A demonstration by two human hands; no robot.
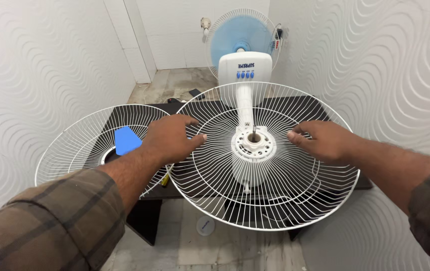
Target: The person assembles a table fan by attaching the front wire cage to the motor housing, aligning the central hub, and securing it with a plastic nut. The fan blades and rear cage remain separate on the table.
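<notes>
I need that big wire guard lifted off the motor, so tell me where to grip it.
Grip the wire guard at opposite rim edges, coming from above on the left and right. Its wide, shallow dish sits centred on the motor hub, so a balanced two-sided hold probably lifts it straight.

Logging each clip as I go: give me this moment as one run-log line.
left hand: palm down on rear fan guard | right hand: on same guard | motor shaft: bare at centre | front guard: lying to the left
</notes>
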